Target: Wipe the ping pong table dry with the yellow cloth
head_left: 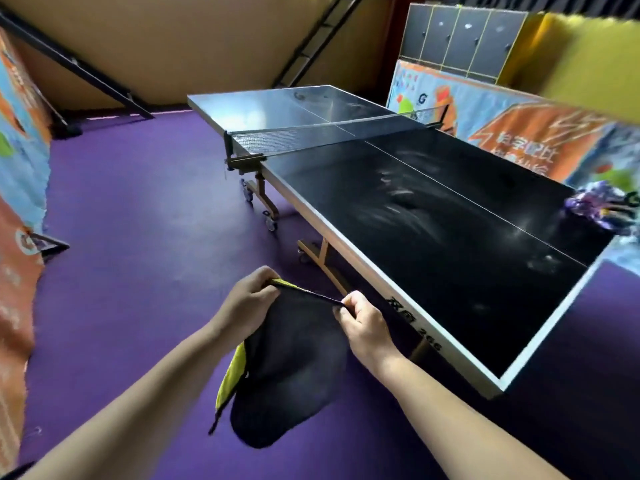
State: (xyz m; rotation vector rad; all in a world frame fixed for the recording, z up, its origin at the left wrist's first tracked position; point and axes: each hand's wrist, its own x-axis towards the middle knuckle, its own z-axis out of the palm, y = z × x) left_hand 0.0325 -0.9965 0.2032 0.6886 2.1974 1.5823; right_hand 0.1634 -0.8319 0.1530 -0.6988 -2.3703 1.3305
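Note:
A cloth (291,362), dark on the side facing me with a yellow side showing along its left edge, hangs in the air over the purple floor. My left hand (247,299) grips its upper left edge and my right hand (363,323) pinches its upper right edge, holding the top stretched between them. The ping pong table (450,251) stands to the right of my hands. Its dark near half shows pale wet smears around the middle. The net (311,136) crosses it further back.
A purple patterned bundle (602,209) lies at the table's far right edge. Printed banners (519,133) lean along the right wall, another banner (17,168) stands at the left. The table's wheeled legs (263,202) rest on the purple floor (138,237). Grey lockers (460,39) stand behind.

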